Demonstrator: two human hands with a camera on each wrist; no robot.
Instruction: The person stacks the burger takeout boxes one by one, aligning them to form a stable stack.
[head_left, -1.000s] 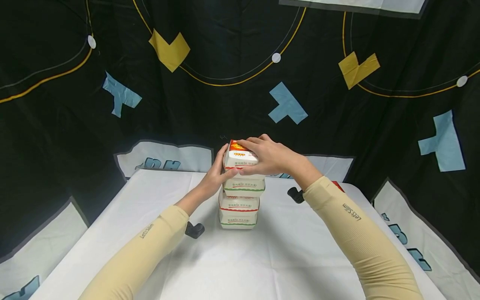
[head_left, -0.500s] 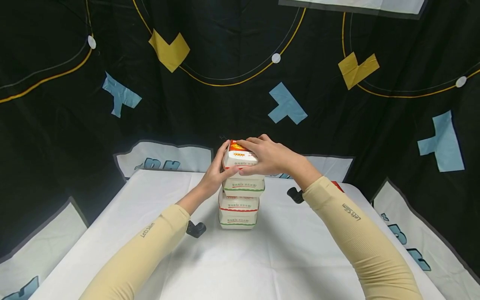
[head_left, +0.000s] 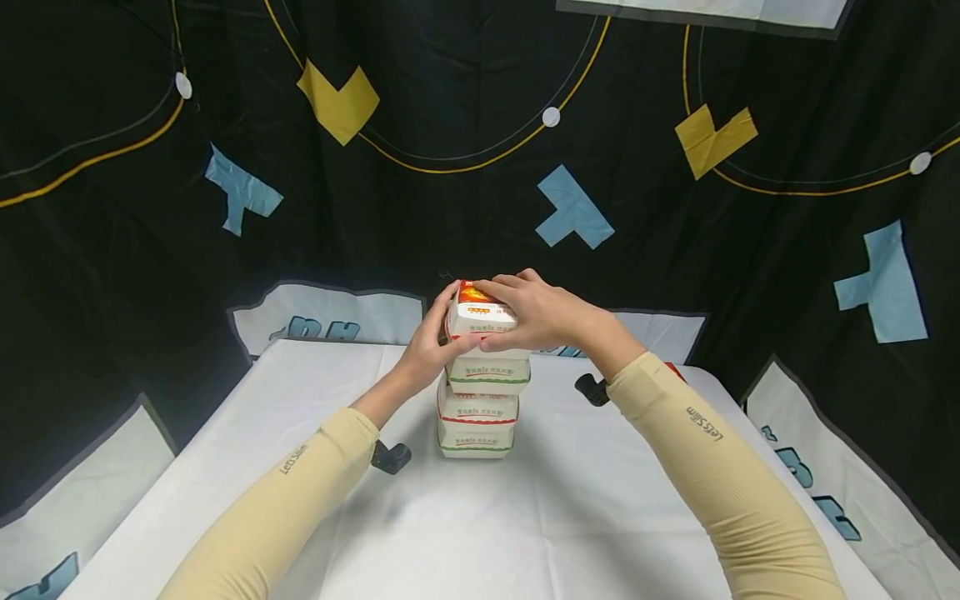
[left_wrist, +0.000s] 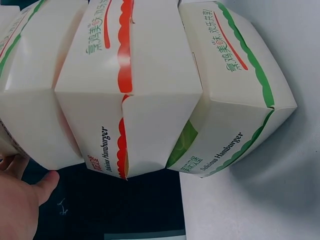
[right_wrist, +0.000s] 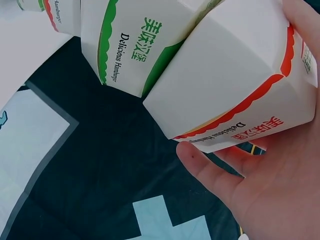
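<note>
Several white paper burger boxes stand stacked upright, with red and green scalloped bands by turns. The top burger box (head_left: 483,321), red-banded with a red-and-yellow lid, is held from both sides. My left hand (head_left: 433,348) grips its left side, thumb across the front near the lower edge. From the right, my right hand (head_left: 542,312) spans its lid and right side, thumb at the front. Under it sits a green-banded box (head_left: 489,375), a little off line with the lower red-banded box (head_left: 477,407). The bottom green-banded box (left_wrist: 240,100) rests on the table in the left wrist view.
A white cloth covers the table (head_left: 450,533). One dark elbow-shaped piece (head_left: 391,458) lies beside the left sleeve, another dark elbow-shaped piece (head_left: 592,389) beside the right wrist. Something red (head_left: 677,372) shows behind the right sleeve. A black curtain (head_left: 420,225) hangs behind.
Almost nothing: the left fingers have crept slightly up along the side of the top burger box. The stack and the right hand stay in place.
</note>
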